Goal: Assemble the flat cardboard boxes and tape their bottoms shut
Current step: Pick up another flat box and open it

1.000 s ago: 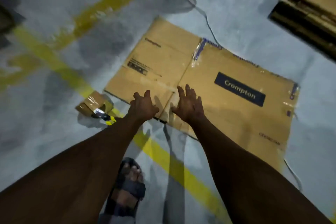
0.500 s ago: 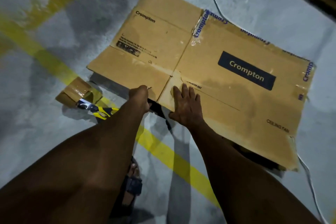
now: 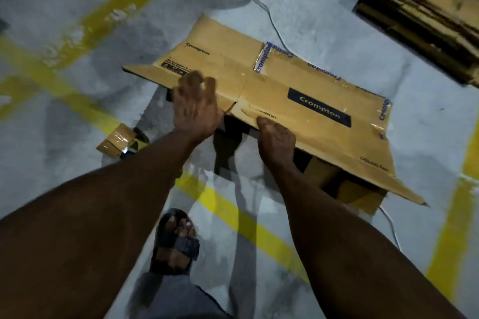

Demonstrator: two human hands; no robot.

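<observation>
On the concrete floor lay the flattened cardboard box, its near edge held raised while the far edge rested down. It was judged light but broad and floppy along its creases (old tape strips might snag), so it would best be taken at the near edge, either side of the centre fold. The right hand was curled round that edge; the left hand was spread flat on the left panel, holding nothing. The box's underside was hidden, the left fingers were blurred, and the tape roll was dimly lit.
</observation>
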